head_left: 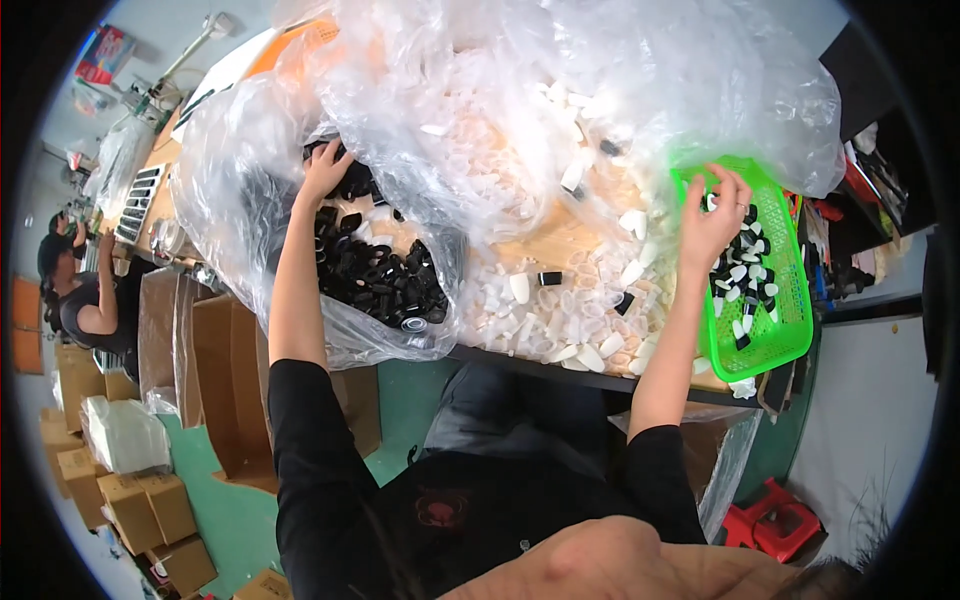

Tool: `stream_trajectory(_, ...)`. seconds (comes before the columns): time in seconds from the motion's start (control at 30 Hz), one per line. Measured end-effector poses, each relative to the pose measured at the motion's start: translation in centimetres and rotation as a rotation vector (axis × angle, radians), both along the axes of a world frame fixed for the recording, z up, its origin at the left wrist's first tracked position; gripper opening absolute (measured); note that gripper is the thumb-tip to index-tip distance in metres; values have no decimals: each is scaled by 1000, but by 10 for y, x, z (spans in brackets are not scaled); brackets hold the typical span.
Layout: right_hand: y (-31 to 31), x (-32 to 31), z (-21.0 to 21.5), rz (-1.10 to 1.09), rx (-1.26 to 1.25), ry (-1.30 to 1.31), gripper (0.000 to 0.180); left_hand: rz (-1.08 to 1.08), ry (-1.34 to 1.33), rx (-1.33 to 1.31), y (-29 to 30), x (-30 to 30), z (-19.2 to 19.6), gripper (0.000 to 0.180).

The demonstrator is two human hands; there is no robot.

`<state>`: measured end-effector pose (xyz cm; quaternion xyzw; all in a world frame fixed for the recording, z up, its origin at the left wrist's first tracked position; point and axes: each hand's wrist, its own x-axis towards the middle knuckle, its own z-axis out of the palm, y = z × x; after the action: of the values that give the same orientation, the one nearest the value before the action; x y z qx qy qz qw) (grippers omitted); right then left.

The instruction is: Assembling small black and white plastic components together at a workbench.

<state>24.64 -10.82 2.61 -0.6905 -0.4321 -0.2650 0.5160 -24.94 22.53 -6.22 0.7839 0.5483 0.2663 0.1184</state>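
My left hand (325, 170) reaches into a clear plastic bag (235, 215), its fingers apart over small glossy black plastic pieces (385, 280) at the bag's far end. The tips rest among these pieces, and I cannot make out one held. My right hand (715, 215) hangs over the far left part of a bright green plastic basket (790, 345), fingers loosely bent and apart. Small black-and-white pieces (745, 265) lie in the basket beneath it. Between my arms, white and translucent oval pieces (590, 355) are spread on the wooden table (530, 245), with a few black-capped ones among them.
Large clear plastic bags (640, 70) heap across the table's far side. Open cardboard boxes (230, 390) stand at lower left, with stacked cartons (150, 510) beyond. A red stool (775, 520) is at lower right. Another person (95, 300) works at far left.
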Motion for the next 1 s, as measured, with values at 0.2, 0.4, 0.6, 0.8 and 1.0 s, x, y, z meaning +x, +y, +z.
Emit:
stream_trajectory(0.2, -1, 0, -4, 24, -80, 38, 18, -272, -138, -396, -77, 39, 50, 47)
stream_trajectory(0.4, 5, -11, -1, 156, -165, 159, 15, -306, -159, -237, -173, 70, 46, 30)
stream_trajectory(0.6, 11, -22, -9, 239, -226, 59, 11, -306, -93, -105, -241, 126, 77, 13)
stream_trajectory(0.8, 10, -44, -4, 556, -462, 228, 9, -155, 145, 121, -260, 156, 118, 12)
stream_trajectory(1.0, 6, -43, -1, 753, -720, 339, 10, -301, -375, -166, -251, 194, 139, 9)
